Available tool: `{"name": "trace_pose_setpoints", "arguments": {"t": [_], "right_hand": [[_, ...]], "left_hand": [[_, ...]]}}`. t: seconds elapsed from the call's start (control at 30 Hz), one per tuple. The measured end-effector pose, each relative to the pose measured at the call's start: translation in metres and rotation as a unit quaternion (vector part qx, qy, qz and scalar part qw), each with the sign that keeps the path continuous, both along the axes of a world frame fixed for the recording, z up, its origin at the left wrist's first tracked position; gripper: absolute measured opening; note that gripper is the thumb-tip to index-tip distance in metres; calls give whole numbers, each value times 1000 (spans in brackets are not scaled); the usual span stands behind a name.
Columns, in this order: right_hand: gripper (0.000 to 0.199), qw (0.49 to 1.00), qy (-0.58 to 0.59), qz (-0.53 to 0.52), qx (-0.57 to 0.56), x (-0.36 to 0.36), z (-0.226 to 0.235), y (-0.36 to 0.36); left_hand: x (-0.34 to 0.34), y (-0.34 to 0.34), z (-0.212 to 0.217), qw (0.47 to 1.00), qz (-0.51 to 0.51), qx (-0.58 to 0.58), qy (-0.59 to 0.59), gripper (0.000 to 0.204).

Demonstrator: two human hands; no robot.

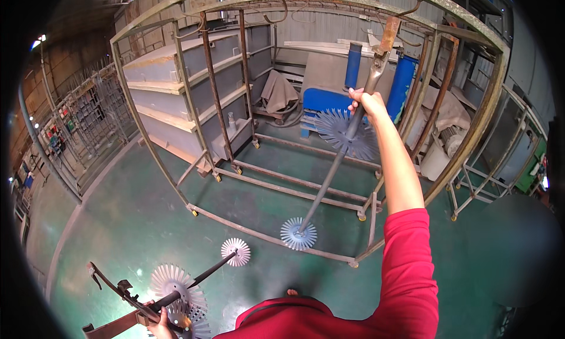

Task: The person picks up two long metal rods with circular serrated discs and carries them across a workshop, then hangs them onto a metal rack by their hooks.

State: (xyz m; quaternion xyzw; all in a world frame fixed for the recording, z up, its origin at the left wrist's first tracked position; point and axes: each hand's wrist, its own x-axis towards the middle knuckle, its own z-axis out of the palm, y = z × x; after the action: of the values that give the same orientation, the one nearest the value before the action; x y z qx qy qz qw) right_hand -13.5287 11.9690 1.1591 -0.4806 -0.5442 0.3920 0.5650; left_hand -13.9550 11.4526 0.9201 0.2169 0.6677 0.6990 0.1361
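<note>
Racks of rusty steel tubing fill the view: a big wheeled frame (329,192) stands on the green floor (129,221) straight ahead, its top rail curving overhead with bent wire hooks (282,9) hanging from it. The right hand (366,104), arm raised in a red sleeve (409,262), is closed tight around a long grey rod (335,162) near its upper end, where the rod's rusty top piece (388,33) sits up by the rail. Two toothed round discs are fixed on this rod, a large one (344,133) just below the hand and a small one (298,234) at the lower tip, down near the frame's bottom bar. The left hand (159,324), low at the picture's edge, grips a second, darker rod (203,277) with similar discs (173,283), one small disc (236,252) at its far end; fingers are wrapped around it, though partly cut off by the edge. Rusty hooked bars (118,292) cross beside that hand. Behind the frame stand grey shelf-like panels (182,92) on the left, a blue machine (323,101) with blue cylinders (402,83), a cloth-covered cart (278,92), and white drums (435,159) to the right. More wire racks (82,121) line the left wall
</note>
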Motion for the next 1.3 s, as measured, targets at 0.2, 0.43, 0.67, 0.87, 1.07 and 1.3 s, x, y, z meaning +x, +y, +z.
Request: {"name": "trace_pose_setpoints", "arguments": {"t": [0.2, 0.43, 0.67, 0.87, 1.07, 1.3], "right_hand": [[19, 998, 3, -66, 20, 4, -4, 0], [21, 993, 10, -115, 3, 11, -18, -5], [25, 994, -13, -99, 36, 8, -32, -3], [40, 983, -147, -113, 4, 4, -23, -14], [57, 801, -462, -312, 220, -10, -35, -90], [34, 849, -164, 483, 140, -299, -176, -262]], "left_hand": [[31, 44, 34, 995, -25, 51, 86, 44], [-24, 49, -15, 998, -28, 6, 54, 43], [-57, 51, -38, 997, -21, -67, -17, 40], [-66, 34, -24, 994, -49, -99, -3, 44], [-52, 59, -15, 973, -28, -226, 48, 51], [-49, 63, 1, 994, -71, -87, 0, 38]]}}
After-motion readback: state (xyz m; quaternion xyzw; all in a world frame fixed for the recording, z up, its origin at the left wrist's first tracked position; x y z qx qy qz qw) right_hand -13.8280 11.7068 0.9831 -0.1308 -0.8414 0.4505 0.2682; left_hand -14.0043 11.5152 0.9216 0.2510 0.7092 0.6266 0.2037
